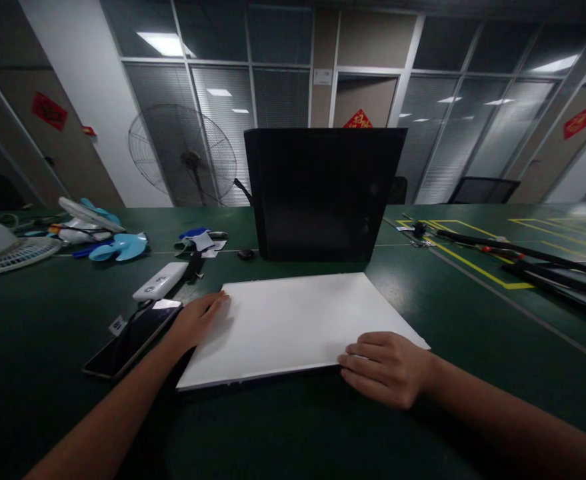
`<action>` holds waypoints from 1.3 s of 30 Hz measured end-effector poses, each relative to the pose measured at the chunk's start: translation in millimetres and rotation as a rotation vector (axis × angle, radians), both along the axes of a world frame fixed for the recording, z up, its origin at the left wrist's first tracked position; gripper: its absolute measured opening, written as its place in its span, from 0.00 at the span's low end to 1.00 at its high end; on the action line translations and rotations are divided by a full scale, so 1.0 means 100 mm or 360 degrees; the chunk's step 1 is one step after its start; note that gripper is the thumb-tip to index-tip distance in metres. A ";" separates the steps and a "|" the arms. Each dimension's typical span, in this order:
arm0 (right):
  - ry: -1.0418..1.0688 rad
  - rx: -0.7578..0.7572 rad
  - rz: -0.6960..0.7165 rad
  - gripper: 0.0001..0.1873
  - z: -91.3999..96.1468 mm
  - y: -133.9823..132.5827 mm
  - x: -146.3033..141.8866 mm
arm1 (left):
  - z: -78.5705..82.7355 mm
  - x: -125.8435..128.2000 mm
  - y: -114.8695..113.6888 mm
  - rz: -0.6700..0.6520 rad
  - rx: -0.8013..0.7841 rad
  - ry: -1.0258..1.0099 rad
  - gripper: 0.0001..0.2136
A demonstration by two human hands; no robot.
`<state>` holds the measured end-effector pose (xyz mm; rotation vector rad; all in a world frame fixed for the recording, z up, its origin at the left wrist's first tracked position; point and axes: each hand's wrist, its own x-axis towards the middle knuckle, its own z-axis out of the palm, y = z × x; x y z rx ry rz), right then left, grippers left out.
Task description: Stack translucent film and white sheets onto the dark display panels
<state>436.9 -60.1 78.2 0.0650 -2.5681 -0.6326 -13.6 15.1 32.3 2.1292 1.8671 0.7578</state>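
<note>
A flat white panel (pixel 297 323) lies on the dark green table (pixel 293 433) in front of me. My left hand (pixel 197 320) rests at the panel's left edge, fingers stretched along its far left corner. My right hand (pixel 385 367) lies at the panel's near right edge, fingers loosely curled and touching the edge. Neither hand holds anything. A black upright panel (pixel 323 193) stands just behind the white one.
A dark phone (pixel 133 337) and a white box-shaped device (pixel 160 281) lie left of my left hand. Blue fan blades (pixel 117 247) and a white fan grille (pixel 3 250) sit far left. Black rods (pixel 523 257) lie on yellow floor-tape lines at right. A standing fan (pixel 183 157) is behind.
</note>
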 end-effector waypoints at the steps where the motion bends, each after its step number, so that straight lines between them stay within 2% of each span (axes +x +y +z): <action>1: 0.0013 0.0038 0.0004 0.09 0.03 -0.01 0.01 | -0.01 -0.05 0.03 0.0010 0.0001 -0.0031 0.28; 6: 0.0092 0.0132 -0.0042 0.11 0.17 -0.02 0.06 | -0.06 -0.24 0.13 -0.0014 0.0051 -0.0087 0.25; 11: 0.0176 0.0116 -0.0089 0.13 0.20 0.01 0.19 | -0.02 -0.27 0.10 -0.0082 -0.0004 0.0018 0.27; 17: 0.0300 -0.0120 -0.0195 0.22 0.13 0.11 0.43 | 0.00 -0.22 0.06 -0.0185 0.0019 0.0059 0.30; 25: 0.0333 -0.0072 -0.0251 0.22 -0.16 0.29 0.47 | 0.05 -0.11 0.03 -0.0186 0.0038 -0.0005 0.27; 28: 0.0360 -0.0056 -0.0321 0.20 -0.18 0.31 0.44 | 0.07 -0.07 0.02 -0.0173 0.0047 0.0005 0.25; 31: 0.0417 -0.0073 -0.0358 0.18 -0.10 0.28 0.40 | 0.05 -0.05 0.01 -0.0155 0.0050 0.0055 0.24; 34: 0.0497 -0.0072 -0.0461 0.16 0.07 0.26 0.41 | -0.01 -0.05 0.01 -0.0128 0.0069 0.0099 0.27; 39: 0.0564 -0.0017 -0.0831 0.11 0.45 0.26 0.71 | -0.09 -0.03 0.03 -0.0088 0.0046 0.0183 0.33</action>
